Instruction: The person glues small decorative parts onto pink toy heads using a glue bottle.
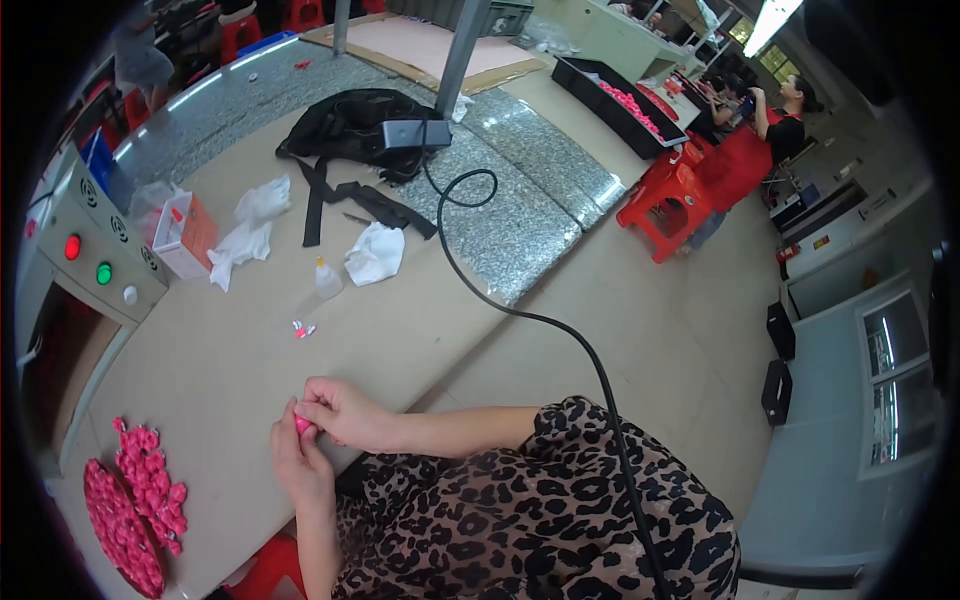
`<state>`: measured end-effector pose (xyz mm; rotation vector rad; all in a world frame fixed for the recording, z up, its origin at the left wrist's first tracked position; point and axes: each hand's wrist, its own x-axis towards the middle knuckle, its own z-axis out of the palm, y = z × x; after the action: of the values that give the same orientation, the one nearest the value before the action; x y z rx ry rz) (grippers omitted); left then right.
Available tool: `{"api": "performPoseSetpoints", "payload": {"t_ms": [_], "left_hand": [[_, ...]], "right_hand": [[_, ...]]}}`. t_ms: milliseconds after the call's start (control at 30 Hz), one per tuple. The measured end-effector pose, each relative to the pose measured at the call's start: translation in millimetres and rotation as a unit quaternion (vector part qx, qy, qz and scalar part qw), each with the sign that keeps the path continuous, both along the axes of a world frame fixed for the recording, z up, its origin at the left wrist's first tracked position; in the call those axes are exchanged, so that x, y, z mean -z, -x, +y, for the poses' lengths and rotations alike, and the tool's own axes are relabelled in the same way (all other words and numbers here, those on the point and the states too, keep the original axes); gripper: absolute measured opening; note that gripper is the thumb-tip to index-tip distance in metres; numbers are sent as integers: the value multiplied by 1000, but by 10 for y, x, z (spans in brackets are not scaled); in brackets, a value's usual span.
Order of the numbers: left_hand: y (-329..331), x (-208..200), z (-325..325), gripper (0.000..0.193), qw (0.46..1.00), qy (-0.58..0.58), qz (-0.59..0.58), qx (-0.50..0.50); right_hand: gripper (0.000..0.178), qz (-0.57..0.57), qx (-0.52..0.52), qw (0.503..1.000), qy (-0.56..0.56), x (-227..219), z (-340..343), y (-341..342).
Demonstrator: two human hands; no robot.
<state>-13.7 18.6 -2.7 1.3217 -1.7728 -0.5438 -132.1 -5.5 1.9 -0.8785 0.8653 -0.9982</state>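
My left hand and my right hand meet at the near edge of the beige worktable. Both pinch one small pink piece between their fingertips. A heap of similar pink pieces lies on the table to the left of my hands. A tiny pink and white bit sits alone on the table farther out. A small clear glue bottle stands beyond it.
White cloths and a white box with an orange side lie farther back. A black bag with straps and a black cable cross the table. A grey control box with red and green buttons stands left. A person in red stands far right by red stools.
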Motion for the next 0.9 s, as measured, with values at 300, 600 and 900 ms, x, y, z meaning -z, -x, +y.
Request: {"api": "performPoseSetpoints", "payload": {"t_ms": [300, 600, 900], "left_hand": [[-12, 7, -4, 31, 1000, 5, -2, -15], [50, -28, -75, 32, 999, 40, 31, 8], [-64, 16, -33, 32, 962, -136, 237, -21]], "right_hand": [[13, 31, 52, 993, 103, 160, 9, -127], [15, 25, 73, 997, 19, 60, 24, -12], [14, -109, -51, 983, -140, -110, -100, 122]]}}
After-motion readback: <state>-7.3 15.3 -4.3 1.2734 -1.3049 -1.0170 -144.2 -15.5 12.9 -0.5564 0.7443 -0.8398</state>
